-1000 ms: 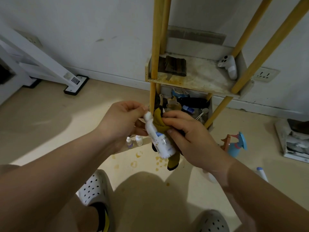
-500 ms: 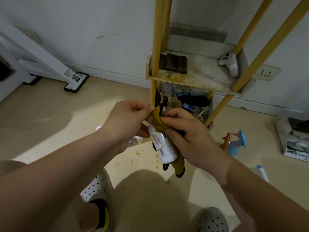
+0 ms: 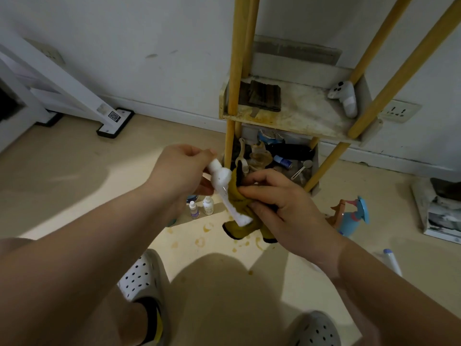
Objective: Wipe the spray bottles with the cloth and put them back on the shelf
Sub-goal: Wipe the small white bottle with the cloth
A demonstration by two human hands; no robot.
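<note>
Beige stained floor (image 3: 74, 176) is stretching under a wooden shelf (image 3: 299, 109) by the wall. Left hand (image 3: 179, 171) is pinching the white bottle (image 3: 220, 179) by its cap, tilted in front of the shelf, while right hand (image 3: 282, 206) is clutching the yellow cloth (image 3: 235, 197) against its side.

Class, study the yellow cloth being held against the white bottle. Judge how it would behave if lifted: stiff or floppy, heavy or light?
Probably floppy: the cloth folds round the white bottle and its loose ends droop below the right hand. Likely light too: curled fingers alone hold it bunched there.
</note>
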